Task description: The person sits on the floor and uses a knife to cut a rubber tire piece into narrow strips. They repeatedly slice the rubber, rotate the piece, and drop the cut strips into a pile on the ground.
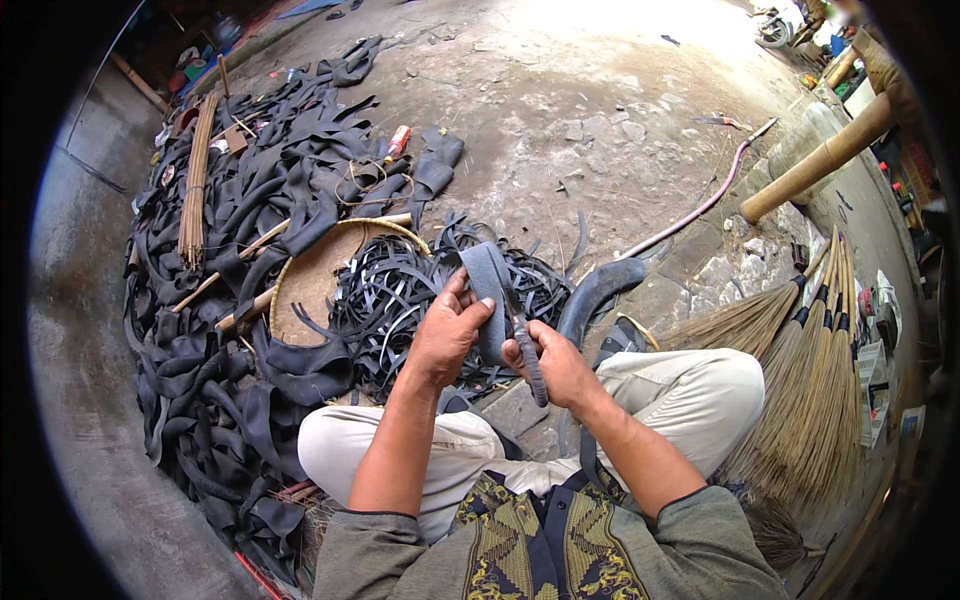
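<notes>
My left hand (447,330) pinches a strip of black rubber inner tube (489,285), holding it upright in front of me. Gripped in my right hand (560,365) is a knife (522,345) with a dark wrapped handle, its blade lying along the rubber strip. Both hands are above my knees, which are in light trousers. Just beyond the hands sits a heap of thin cut rubber strips (400,295) on a round woven tray (315,275).
A large pile of black inner tubes (240,220) spreads over the ground to my left, with a bundle of thin sticks (195,185). Stick brooms (810,380) lie at my right. A curved rubber piece (595,290), a pink hose (700,205) and wooden poles (820,160) lie further off.
</notes>
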### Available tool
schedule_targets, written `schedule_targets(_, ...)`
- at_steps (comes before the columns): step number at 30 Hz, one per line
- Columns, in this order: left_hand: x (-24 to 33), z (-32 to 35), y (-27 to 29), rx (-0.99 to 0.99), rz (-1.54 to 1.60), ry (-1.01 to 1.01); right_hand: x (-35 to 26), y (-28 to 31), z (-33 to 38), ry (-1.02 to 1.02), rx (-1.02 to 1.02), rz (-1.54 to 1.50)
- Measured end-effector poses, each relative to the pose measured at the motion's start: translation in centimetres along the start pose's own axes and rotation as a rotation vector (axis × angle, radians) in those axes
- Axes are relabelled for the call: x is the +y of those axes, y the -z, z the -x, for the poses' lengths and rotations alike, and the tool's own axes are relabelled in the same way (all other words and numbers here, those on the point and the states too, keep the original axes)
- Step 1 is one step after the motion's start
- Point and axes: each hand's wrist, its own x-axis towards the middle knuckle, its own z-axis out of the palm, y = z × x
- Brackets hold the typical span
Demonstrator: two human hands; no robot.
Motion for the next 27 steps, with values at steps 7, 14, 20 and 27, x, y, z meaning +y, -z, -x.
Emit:
schedule_targets(7, 0.2, -0.3, 0.1, 0.037, 0.020, 0.023, -0.4, 0.9, 0.7, -0.057, -0.054, -0.006)
schedule_targets(14, 0.4, -0.3, 0.4, 0.071, 0.098, -0.048, -0.1, -0.1, 0.6, -0.103, -0.060, 0.017)
schedule_targets(20, 0.1, 0.4, -0.6, 0.010, -0.005, -0.031, 0.0, 0.2, 0.3, -0.087, -0.003, 0.059)
schedule_targets(27, 1.6, 0.2, 0.4, 0.093, 0.051, 0.003, -0.5, 0.1, 0.9, -0.118, -0.082, -0.065)
